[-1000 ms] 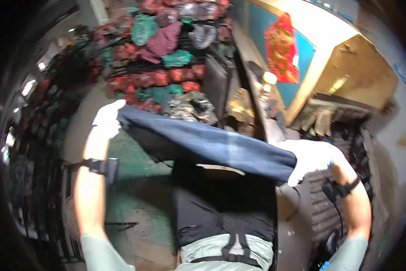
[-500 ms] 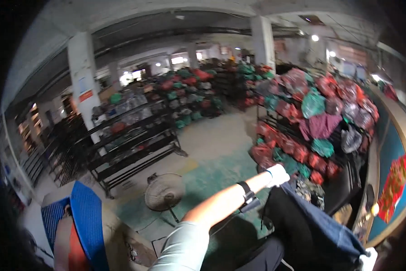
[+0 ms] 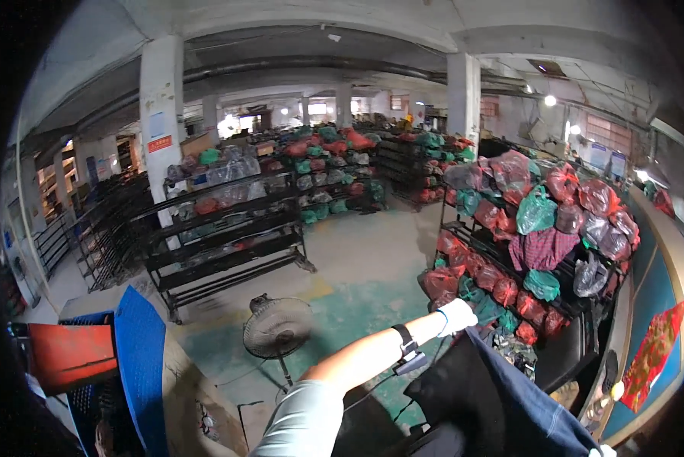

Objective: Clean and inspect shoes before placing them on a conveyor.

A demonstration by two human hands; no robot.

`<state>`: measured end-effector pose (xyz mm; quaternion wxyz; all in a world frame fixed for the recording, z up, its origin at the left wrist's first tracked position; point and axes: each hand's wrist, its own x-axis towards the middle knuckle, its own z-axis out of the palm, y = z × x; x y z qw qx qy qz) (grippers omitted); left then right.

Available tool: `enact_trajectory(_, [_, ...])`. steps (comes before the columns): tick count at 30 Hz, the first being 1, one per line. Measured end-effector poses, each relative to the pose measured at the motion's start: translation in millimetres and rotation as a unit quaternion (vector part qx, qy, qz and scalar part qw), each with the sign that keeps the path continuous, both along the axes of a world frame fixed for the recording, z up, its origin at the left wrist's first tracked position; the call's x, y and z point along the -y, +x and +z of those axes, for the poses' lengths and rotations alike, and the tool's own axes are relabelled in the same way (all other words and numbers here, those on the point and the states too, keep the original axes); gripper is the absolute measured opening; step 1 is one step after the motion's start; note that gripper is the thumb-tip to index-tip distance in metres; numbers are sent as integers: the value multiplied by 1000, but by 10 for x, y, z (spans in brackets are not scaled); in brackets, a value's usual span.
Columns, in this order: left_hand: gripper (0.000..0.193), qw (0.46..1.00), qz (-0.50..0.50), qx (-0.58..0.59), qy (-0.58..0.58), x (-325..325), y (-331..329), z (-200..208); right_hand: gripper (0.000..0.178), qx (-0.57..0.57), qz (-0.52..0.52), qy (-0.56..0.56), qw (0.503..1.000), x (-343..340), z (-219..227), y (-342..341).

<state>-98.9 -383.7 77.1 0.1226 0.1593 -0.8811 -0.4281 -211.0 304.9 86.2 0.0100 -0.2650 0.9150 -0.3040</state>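
My left hand [image 3: 455,316], in a white glove, reaches forward with its fingers closed on the upper corner of a garment [image 3: 517,381]. The cloth is dark blue along one edge and black on the side towards my body. It hangs stretched down to the lower right, where my right hand [image 3: 605,451], also white-gloved, grips the other end. Only a sliver of that hand shows at the picture's lower edge. A black band is strapped round my left wrist.
A standing fan [image 3: 278,329] is left of my arm. Black racks [image 3: 228,259] stand beyond it. Red, green and clear bags [image 3: 536,209] fill a rack at right, beside a blue-panelled partition [image 3: 639,305]. A blue plastic bin [image 3: 140,350] is at lower left.
The view has shifted, with the room sitting lower in the picture. At lower left, the orange-red piece appears higher and broader. Less of my right hand shows; both ends of the garment stay held.
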Motion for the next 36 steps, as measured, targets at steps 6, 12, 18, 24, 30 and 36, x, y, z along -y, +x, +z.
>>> enact_trajectory(6, [18, 971, 100, -25, 217, -208, 1, 211, 20, -15, -61, -33, 997, 15, -408, -104])
enact_trajectory(12, [11, 871, 177, -126, 440, -385, -268, 186, 26, -38, -60, -88, 994, -245, -527, -190])
enact_trajectory(18, [37, 950, 27, -127, 283, -378, -141, 118, 35, -94, -145, -163, 971, -520, -618, -196])
enact_trajectory(24, [48, 920, -32, -76, 382, 208, 197, 147, 35, -258, -7, 72, 963, 178, -28, 94])
enact_trajectory(30, [42, 880, 58, -141, 451, 444, -441, -184, 30, 302, -107, -434, 842, -220, -134, -224])
enact_trajectory(36, [30, 848, 85, -150, 502, -710, -531, 181, 30, 287, -150, -595, 736, -783, 159, 349])
